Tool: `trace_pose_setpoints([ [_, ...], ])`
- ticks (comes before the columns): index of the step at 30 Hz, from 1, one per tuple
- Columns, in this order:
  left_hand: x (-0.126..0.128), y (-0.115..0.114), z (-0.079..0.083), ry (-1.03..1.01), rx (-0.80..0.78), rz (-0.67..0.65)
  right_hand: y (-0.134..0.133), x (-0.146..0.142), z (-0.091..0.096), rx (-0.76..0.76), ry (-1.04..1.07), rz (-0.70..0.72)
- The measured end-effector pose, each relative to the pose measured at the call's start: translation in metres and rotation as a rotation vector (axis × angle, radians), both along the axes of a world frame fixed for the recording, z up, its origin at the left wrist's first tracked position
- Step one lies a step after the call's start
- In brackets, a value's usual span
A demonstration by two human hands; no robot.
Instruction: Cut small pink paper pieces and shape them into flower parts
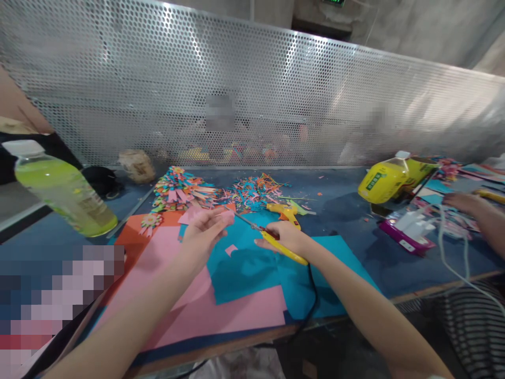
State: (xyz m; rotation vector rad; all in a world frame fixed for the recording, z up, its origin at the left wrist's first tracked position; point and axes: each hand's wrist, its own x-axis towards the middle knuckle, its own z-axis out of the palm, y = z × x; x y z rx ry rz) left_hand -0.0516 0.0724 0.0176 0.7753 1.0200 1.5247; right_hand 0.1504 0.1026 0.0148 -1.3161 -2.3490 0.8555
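Note:
My left hand (205, 229) pinches a small piece of pink paper (226, 217) above the table. In my right hand (282, 237) is a pair of scissors (284, 248) with yellow handles, its blades pointing left toward the pink paper. Whether the blades touch the paper, I cannot tell. Beneath both hands lie teal sheets (244, 279), with larger pink sheets (161, 263) and an orange sheet (134, 226) to the left. A loose pink scrap (231, 250) rests on the teal paper. Just beyond the right hand lies a yellow glue gun (284, 211).
Behind the sheets sit a heap of fringed paper flowers (179, 189) and a pile of paper shreds (252, 192). Green (63, 189) and yellow (384, 179) bottles flank the work. At right are a purple box (408, 239) and another person's hand (461, 202). A perforated metal screen (252, 79) stands behind.

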Motion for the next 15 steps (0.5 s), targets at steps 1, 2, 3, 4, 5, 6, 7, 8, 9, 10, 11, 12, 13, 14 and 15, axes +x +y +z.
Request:
trace_pose_setpoints([
  [1,0.0012,-0.0006,0.0003,-0.011,-0.003,-0.008,0.0003,0.0000,-0.0010,-0.005,0.006,-0.002],
  [2,0.0019,-0.0009,0.0005,-0.024,-0.006,-0.009,0.0007,0.0001,-0.0019,-0.005,0.011,-0.004],
  [3,0.0022,-0.0010,0.0007,-0.035,-0.011,-0.006,0.0009,0.0001,-0.0026,-0.001,0.014,-0.005],
  [4,0.0021,-0.0009,0.0008,-0.042,-0.016,0.000,0.0010,0.0001,-0.0028,0.004,0.014,-0.004],
  [5,0.0018,-0.0007,0.0009,-0.045,-0.018,0.009,0.0010,0.0002,-0.0027,0.007,0.012,-0.004],
  [6,0.0014,-0.0004,0.0009,-0.046,-0.018,0.014,0.0008,0.0001,-0.0021,0.009,0.009,-0.004],
  [7,0.0009,-0.0001,0.0009,-0.046,-0.014,0.016,0.0005,0.0001,-0.0013,0.006,0.004,-0.004],
  [8,0.0005,0.0002,0.0009,-0.046,-0.009,0.016,0.0001,0.0000,-0.0003,0.001,-0.001,-0.006],
  [9,0.0001,0.0005,0.0008,-0.047,-0.006,0.016,-0.0003,-0.0001,0.0007,-0.004,-0.008,-0.008],
  [10,-0.0002,0.0007,0.0006,-0.045,-0.004,0.015,-0.0007,-0.0002,0.0016,-0.009,-0.012,-0.011],
  [11,-0.0004,0.0009,0.0004,-0.044,-0.002,0.014,-0.0011,-0.0004,0.0024,-0.012,-0.014,-0.015],
  [12,-0.0006,0.0010,0.0000,-0.044,0.001,0.014,-0.0014,-0.0006,0.0029,-0.014,-0.014,-0.018],
  [13,-0.0008,0.0012,-0.0004,-0.044,0.007,0.016,-0.0016,-0.0009,0.0034,-0.014,-0.013,-0.024],
  [14,-0.0011,0.0015,-0.0009,-0.044,0.014,0.016,-0.0018,-0.0012,0.0038,-0.015,-0.014,-0.030],
  [15,-0.0014,0.0018,-0.0015,-0.046,0.023,0.016,-0.0021,-0.0016,0.0043,-0.017,-0.017,-0.035],
])
